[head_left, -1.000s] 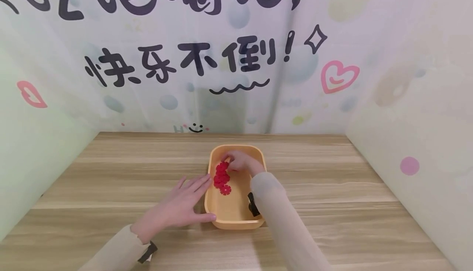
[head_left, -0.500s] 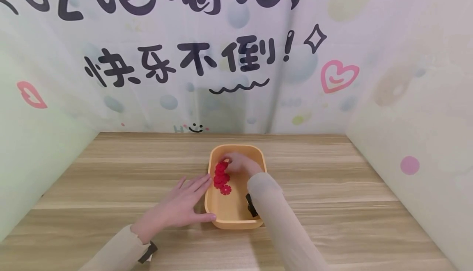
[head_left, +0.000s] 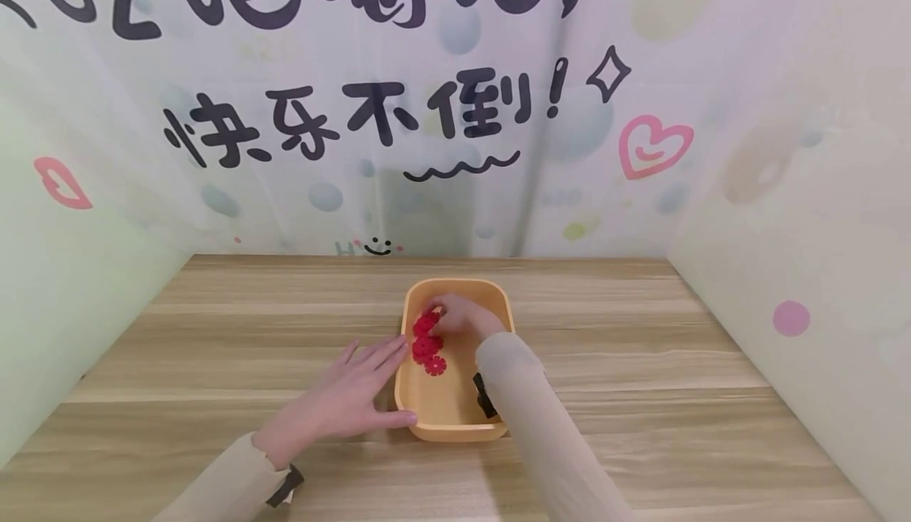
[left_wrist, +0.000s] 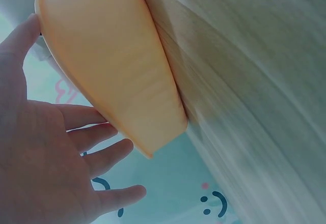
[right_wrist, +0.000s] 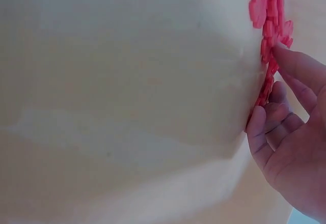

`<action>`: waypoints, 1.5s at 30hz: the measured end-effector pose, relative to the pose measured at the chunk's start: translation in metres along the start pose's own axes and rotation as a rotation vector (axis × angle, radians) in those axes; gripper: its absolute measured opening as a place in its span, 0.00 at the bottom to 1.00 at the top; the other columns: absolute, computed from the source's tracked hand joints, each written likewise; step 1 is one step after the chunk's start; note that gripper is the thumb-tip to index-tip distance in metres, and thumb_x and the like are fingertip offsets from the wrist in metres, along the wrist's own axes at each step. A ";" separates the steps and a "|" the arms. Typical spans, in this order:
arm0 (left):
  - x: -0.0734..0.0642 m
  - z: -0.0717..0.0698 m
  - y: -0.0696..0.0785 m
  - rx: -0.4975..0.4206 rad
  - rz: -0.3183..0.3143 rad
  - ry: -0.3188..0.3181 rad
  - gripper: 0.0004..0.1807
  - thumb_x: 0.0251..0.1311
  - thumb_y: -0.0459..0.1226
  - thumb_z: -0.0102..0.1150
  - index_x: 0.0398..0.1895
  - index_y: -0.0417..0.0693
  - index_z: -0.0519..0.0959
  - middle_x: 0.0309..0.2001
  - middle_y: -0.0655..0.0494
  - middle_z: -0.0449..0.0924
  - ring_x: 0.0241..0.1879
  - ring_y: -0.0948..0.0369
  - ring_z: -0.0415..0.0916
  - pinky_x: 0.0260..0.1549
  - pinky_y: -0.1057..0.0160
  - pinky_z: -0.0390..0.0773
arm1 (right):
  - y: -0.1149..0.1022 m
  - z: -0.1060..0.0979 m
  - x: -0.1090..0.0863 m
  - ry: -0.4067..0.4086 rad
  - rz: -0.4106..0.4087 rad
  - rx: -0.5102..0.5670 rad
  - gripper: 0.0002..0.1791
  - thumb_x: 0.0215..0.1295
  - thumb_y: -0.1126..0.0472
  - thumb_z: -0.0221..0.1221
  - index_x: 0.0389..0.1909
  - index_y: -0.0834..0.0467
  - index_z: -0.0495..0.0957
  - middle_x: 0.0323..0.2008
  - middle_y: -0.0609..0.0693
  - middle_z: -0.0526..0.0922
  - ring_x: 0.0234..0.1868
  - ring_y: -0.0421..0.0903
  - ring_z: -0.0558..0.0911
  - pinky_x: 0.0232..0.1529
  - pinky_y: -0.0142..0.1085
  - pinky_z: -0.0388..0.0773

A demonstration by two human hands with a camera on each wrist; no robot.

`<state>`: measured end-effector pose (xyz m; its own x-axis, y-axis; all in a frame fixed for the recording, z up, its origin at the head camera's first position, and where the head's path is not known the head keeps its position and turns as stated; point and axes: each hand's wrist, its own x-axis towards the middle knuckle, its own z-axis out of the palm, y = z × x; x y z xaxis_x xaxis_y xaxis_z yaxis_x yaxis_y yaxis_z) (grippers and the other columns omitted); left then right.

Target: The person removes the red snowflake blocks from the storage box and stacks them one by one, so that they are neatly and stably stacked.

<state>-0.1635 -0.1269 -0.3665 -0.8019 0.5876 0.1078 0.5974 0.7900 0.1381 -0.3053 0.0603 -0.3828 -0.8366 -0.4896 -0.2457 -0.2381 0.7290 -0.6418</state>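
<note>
A light-orange plastic tub stands on the table. Inside it, along the left side, lie several red snowflake-shaped building discs, overlapping in a cluster. My right hand reaches into the far part of the tub. In the right wrist view, curled fingers and thumb close in on the far end of the red discs and touch them; how many they grip cannot be seen. My left hand rests its outstretched fingertips and thumb against the tub's left and near rim. The left wrist view shows those spread fingers beside the tub's outer wall.
The wood-grain tabletop extends on both sides of the tub. A printed curtain rises behind it, with pale side walls at left and right. A black strap piece shows by the right sleeve.
My right forearm has shifted slightly left, and the right hand has moved a little closer over the far red discs. The left hand and tub have stayed put.
</note>
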 end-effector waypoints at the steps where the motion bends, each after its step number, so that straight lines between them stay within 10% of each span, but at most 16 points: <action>1: 0.000 0.000 0.000 0.000 -0.001 -0.001 0.50 0.46 0.68 0.44 0.65 0.42 0.56 0.65 0.51 0.52 0.62 0.54 0.51 0.55 0.42 0.46 | 0.000 0.000 0.000 0.001 0.005 0.010 0.15 0.54 0.64 0.60 0.43 0.55 0.74 0.36 0.46 0.75 0.40 0.45 0.72 0.45 0.37 0.69; 32: -0.001 0.000 0.000 0.006 0.018 0.016 0.50 0.46 0.68 0.44 0.65 0.41 0.56 0.65 0.51 0.52 0.62 0.53 0.51 0.56 0.42 0.46 | -0.006 0.004 0.004 0.029 -0.038 -0.142 0.11 0.52 0.62 0.62 0.37 0.53 0.73 0.29 0.46 0.74 0.31 0.43 0.72 0.35 0.32 0.71; 45: 0.000 0.001 0.000 -0.020 0.008 0.009 0.50 0.46 0.67 0.45 0.65 0.41 0.56 0.65 0.50 0.52 0.62 0.54 0.50 0.56 0.42 0.45 | -0.001 -0.003 0.002 -0.063 -0.049 -0.041 0.15 0.50 0.65 0.61 0.40 0.53 0.74 0.34 0.46 0.74 0.38 0.43 0.72 0.40 0.34 0.70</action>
<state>-0.1634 -0.1272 -0.3677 -0.7968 0.5926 0.1179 0.6042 0.7812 0.1568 -0.3083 0.0601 -0.3802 -0.7908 -0.5537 -0.2609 -0.2992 0.7215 -0.6244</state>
